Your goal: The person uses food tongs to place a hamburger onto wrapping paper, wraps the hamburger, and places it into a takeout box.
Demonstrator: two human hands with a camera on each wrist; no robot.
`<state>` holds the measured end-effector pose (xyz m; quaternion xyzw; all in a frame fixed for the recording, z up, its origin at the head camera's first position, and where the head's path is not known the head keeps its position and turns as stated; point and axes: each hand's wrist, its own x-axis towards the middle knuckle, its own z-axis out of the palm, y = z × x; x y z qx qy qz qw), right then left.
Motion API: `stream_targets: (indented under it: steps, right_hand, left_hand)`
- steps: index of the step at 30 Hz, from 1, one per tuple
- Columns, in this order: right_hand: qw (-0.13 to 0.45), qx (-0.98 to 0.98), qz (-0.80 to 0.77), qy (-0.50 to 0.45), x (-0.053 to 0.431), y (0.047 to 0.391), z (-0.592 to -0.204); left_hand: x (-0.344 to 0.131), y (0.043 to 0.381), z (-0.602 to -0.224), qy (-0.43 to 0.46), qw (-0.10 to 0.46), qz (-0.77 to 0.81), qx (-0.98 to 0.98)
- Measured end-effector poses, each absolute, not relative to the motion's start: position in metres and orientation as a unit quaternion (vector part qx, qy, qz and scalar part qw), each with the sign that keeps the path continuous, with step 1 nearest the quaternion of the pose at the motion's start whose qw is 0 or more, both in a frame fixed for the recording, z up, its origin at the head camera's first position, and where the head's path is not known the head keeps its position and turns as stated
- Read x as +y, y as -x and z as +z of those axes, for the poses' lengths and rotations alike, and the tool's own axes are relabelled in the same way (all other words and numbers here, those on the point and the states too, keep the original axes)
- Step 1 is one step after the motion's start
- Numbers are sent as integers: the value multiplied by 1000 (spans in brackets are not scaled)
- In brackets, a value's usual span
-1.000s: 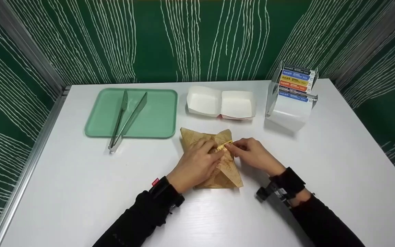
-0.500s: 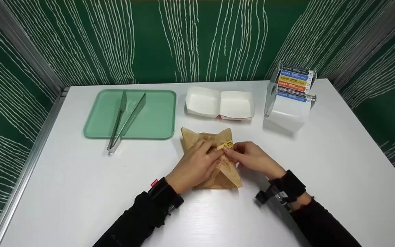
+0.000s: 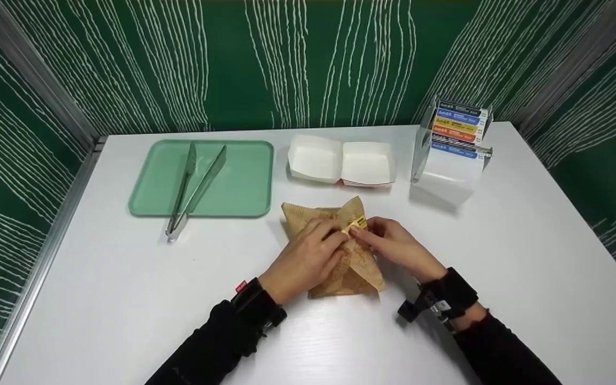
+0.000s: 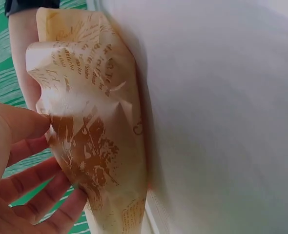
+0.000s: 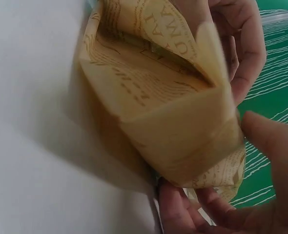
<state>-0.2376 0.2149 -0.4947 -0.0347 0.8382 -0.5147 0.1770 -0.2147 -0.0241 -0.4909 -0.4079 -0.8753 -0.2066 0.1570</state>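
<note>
A parcel wrapped in brown printed paper (image 3: 348, 284) lies on the white table, with its paper corners sticking up and out. My left hand (image 3: 305, 254) holds its top from the left, curled fingers on the folds; in the left wrist view the thumb and fingertips touch the paper. From the right, my right hand (image 3: 398, 247) grips the parcel's edge, thumb on top at a yellow sticker (image 3: 360, 222) and fingers below, as the right wrist view shows of the parcel (image 5: 178, 136). What the wrapping contains is hidden.
Behind the parcel stands an unfolded white carton (image 3: 340, 163). Metal tongs (image 3: 182, 198) lie across a green tray (image 3: 254, 184) at the back left. A rack (image 3: 420, 144) with stacked sticker boxes and a white strip stands at the back right.
The parcel has turned slightly, its lower corner shifting right. My right thumb has moved along the yellow sticker, while the left hand has kept its hold.
</note>
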Motion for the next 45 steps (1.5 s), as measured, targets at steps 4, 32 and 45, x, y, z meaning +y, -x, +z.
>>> stream_targets:
  steps: [4, 32, 45]
  right_hand:
    - [194, 822, -535, 29, 217, 240, -496]
    - [173, 825, -538, 17, 237, 238, -496]
    - [174, 822, -542, 9, 260, 231, -496]
  left_hand:
    - [-23, 214, -490, 411, 158, -220, -871]
    - [-27, 230, -480, 431, 54, -266, -861]
    - [-64, 302, -470, 273, 51, -284, -918]
